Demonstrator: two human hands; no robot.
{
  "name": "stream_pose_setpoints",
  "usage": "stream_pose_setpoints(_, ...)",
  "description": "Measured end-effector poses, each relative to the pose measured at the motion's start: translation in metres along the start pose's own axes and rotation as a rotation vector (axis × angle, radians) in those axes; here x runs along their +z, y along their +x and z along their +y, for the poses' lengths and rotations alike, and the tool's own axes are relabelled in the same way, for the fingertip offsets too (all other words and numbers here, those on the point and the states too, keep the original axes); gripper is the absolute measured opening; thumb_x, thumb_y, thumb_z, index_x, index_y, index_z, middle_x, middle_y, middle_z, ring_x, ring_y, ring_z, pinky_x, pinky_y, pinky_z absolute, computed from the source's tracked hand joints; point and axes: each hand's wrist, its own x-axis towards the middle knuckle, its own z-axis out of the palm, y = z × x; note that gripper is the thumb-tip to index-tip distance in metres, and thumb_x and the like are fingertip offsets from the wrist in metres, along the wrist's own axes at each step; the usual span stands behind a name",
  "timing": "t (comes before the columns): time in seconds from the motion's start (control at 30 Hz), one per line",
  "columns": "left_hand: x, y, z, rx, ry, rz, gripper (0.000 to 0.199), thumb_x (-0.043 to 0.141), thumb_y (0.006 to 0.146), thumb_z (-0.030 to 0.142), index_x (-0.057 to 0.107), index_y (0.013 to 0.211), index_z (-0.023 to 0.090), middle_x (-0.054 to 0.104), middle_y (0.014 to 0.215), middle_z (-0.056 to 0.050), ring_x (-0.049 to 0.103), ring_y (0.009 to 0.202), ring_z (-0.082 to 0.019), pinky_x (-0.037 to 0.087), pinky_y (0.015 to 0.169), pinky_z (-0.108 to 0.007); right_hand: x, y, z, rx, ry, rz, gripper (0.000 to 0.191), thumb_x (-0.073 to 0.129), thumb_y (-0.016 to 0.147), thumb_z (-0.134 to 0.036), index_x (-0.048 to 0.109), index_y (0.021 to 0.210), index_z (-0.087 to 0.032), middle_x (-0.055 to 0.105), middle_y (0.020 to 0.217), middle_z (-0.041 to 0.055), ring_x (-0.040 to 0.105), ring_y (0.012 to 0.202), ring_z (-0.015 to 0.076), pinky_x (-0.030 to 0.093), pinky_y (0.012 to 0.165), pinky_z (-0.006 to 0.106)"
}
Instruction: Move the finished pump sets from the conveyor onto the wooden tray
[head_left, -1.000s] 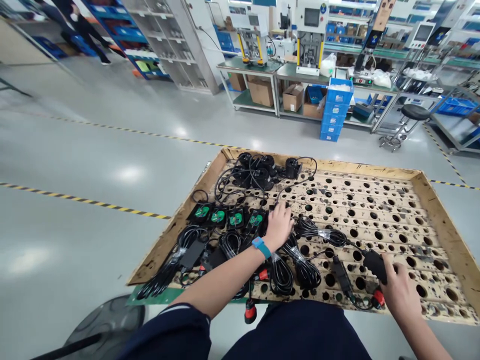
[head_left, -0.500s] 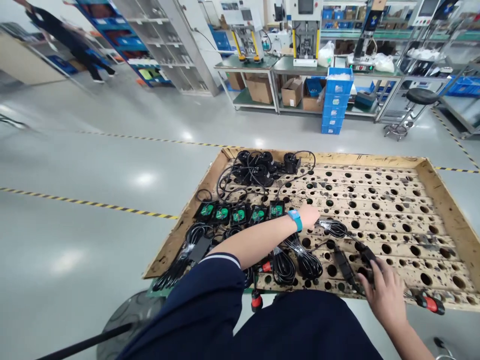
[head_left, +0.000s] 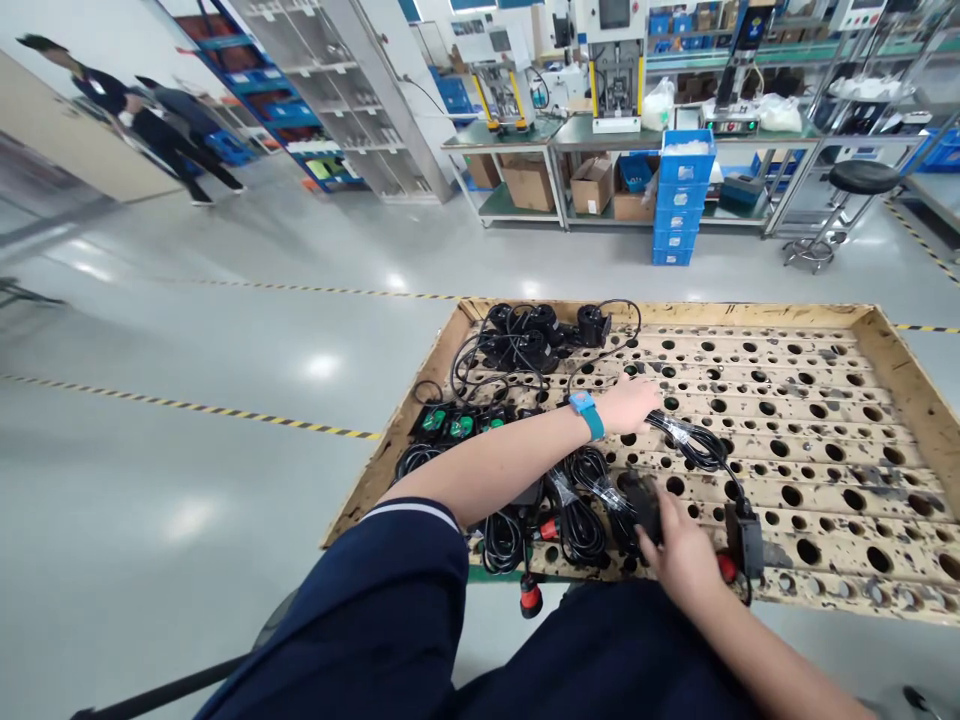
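Note:
My left hand (head_left: 630, 403), with a blue wrist strap, is closed around the end of a coiled black cable (head_left: 697, 445) bound with clear wrap. From that coil a lead runs down to a black box (head_left: 745, 543) at the front edge of the tray. My right hand (head_left: 684, 550), blurred a little, grips another black box (head_left: 643, 508) beside the bundled cables (head_left: 581, 525). A red connector (head_left: 727, 567) shows just right of my right wrist. Black housings with green boards (head_left: 462, 426) lie in a row, partly hidden by my left arm.
The perforated wooden tray (head_left: 889, 365) has raised sides. Black round units with cables (head_left: 529, 340) sit at its far left. A red-and-black plug (head_left: 530, 597) hangs over the front edge. Beyond stand stacked blue bins (head_left: 679, 200), a stool (head_left: 862, 180) and two people (head_left: 161, 130) at far left.
My left hand has lifted the coiled cable slightly. My right hand has moved left with a black box, towards the bundled cables. The other box has shifted to the tray's front edge.

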Motion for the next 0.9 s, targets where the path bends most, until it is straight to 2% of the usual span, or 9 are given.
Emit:
stream_pose_setpoints(0.13,0.008,-0.001,0.013,0.137,0.091,0.062,0.026,0.062,0.086,0.017,0.070,0.110,0.017,0.062,0.120,-0.014,0.054,0.112,-0.032,0.035,0.105,-0.055,0.030,0.035,-0.063,-0.053,-0.046,-0.238,0.090,0.088,0.074,-0.026,0.043,0.150,-0.006,0.027,0.159,0.0331,0.059,0.121,0.0466,0.054,0.096,0.060)
stream_pose_setpoints(0.23,0.034,-0.002,0.016,0.224,0.117,0.095,0.041,0.049,0.087,0.004,0.068,0.120,0.021,0.059,0.136,-0.014,0.052,0.119,-0.029,0.028,0.114,-0.057,0.032,0.038,-0.073,-0.190,0.014,-0.306,0.084,0.085,0.075,-0.018,0.047,0.147,-0.001,0.026,0.159,0.0332,0.056,0.126,0.0445,0.050,0.105,0.059)
stream_pose_setpoints(0.33,0.072,-0.004,0.009,0.207,0.053,0.095,0.046,0.047,0.087,0.003,0.067,0.123,0.024,0.044,0.157,-0.009,0.045,0.132,-0.029,0.029,0.117,-0.055,0.010,0.005,-0.044,-0.269,0.186,-0.174,0.056,0.070,0.088,-0.020,0.053,0.141,-0.009,0.048,0.149,0.0242,0.054,0.131,0.0345,0.050,0.109,0.049)
stream_pose_setpoints(0.43,0.105,-0.003,-0.002,0.142,-0.038,0.059,0.045,0.053,0.084,0.003,0.069,0.119,0.027,0.037,0.164,-0.005,0.045,0.132,-0.029,0.030,0.117,-0.055,-0.019,-0.050,0.009,-0.123,0.198,0.162,0.028,0.061,0.099,-0.035,0.059,0.122,-0.020,0.063,0.127,0.0155,0.059,0.121,0.0295,0.051,0.105,0.049)
stream_pose_setpoints(0.53,0.120,0.001,-0.007,0.110,-0.103,0.033,0.048,0.062,0.080,0.004,0.070,0.119,0.031,0.033,0.166,-0.003,0.044,0.133,-0.031,0.030,0.118,-0.055,-0.023,-0.095,0.060,0.182,-0.016,0.374,0.059,0.065,0.092,-0.063,0.053,0.127,-0.017,0.058,0.127,0.0208,0.055,0.121,0.0387,0.049,0.101,0.060)
stream_pose_setpoints(0.6,0.120,0.003,-0.007,0.108,-0.122,0.010,0.046,0.070,0.078,0.009,0.070,0.119,0.031,0.034,0.165,-0.005,0.043,0.135,-0.033,0.030,0.117,-0.055,-0.009,-0.110,0.083,0.266,-0.052,0.342,0.074,0.061,0.089,-0.073,0.049,0.132,-0.014,0.056,0.129,0.0234,0.054,0.121,0.0412,0.050,0.098,0.062)
stream_pose_setpoints(0.73,0.114,0.000,0.000,0.091,-0.121,-0.057,0.034,0.072,0.081,0.019,0.072,0.114,0.027,0.059,0.140,-0.010,0.050,0.123,-0.033,0.037,0.109,-0.055,0.014,-0.114,0.093,0.260,0.088,0.250,0.057,0.066,0.087,-0.061,0.053,0.119,-0.015,0.063,0.113,0.0181,0.061,0.110,0.0361,0.052,0.097,0.054)
stream_pose_setpoints(0.8,0.112,-0.004,0.004,0.113,-0.142,-0.081,0.030,0.071,0.082,0.018,0.073,0.110,0.026,0.065,0.127,-0.009,0.053,0.117,-0.031,0.040,0.107,-0.052,0.002,-0.112,0.083,0.314,0.187,0.158,0.052,0.068,0.082,-0.051,0.052,0.119,-0.017,0.066,0.106,0.0138,0.065,0.100,0.0327,0.055,0.089,0.049)
stream_pose_setpoints(0.9,0.112,-0.006,0.011,0.209,-0.193,-0.094,0.031,0.072,0.080,0.015,0.072,0.109,0.027,0.066,0.128,-0.008,0.053,0.123,-0.030,0.034,0.114,-0.052,-0.044,-0.108,0.066,0.392,0.369,0.012,0.054,0.067,0.080,-0.047,0.051,0.122,-0.018,0.069,0.098,0.0088,0.068,0.086,0.0276,0.056,0.077,0.039)
